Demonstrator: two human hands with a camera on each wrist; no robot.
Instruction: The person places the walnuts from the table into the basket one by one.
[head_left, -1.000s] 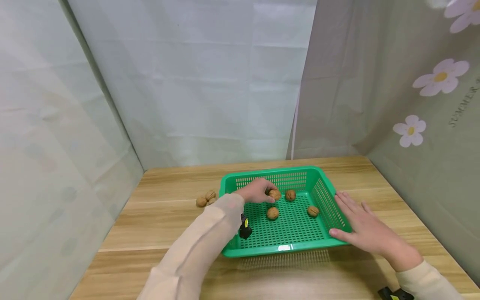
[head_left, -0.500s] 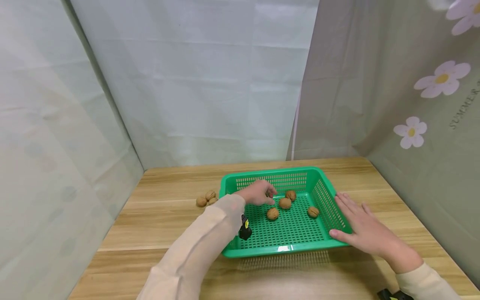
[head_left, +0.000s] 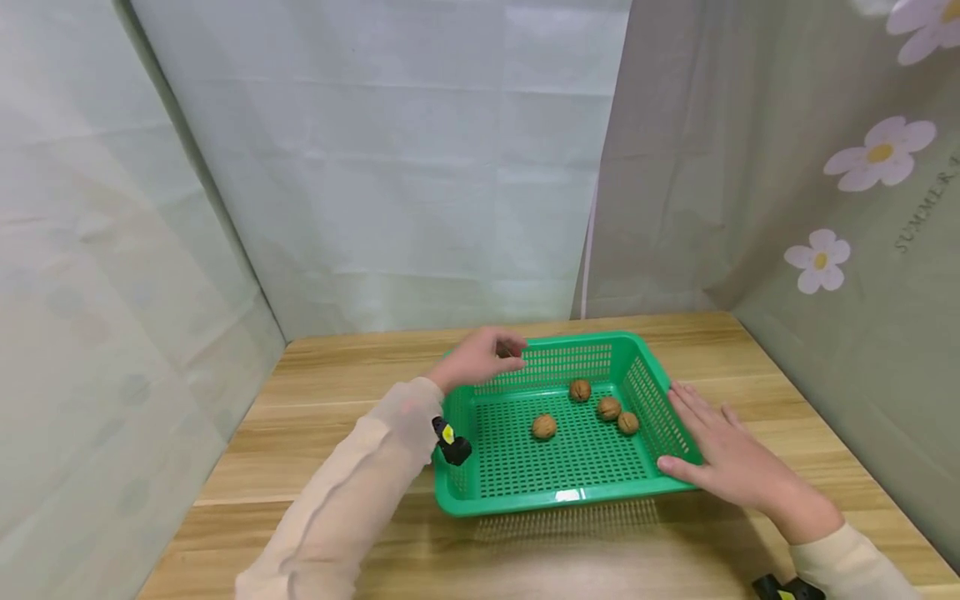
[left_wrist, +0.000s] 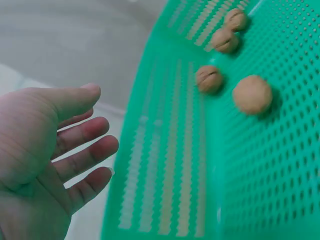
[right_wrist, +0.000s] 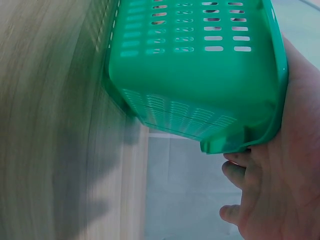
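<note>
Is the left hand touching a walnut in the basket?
Apart: the left wrist view shows the basket wall between the left hand and all four walnuts.

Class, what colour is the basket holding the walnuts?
Green; the basket shows best in the head view.

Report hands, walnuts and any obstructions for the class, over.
Left hand empty, by basket. Right hand touching its right rim. Four walnuts inside. Nothing visibly blocking them.

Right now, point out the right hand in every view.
Head: right hand at lower right, against the right end of the green basket.
Left wrist: not in it.
Right wrist: along the right edge, lower half, beside the rim.
Shared landmark: the green basket, in all three.
</note>
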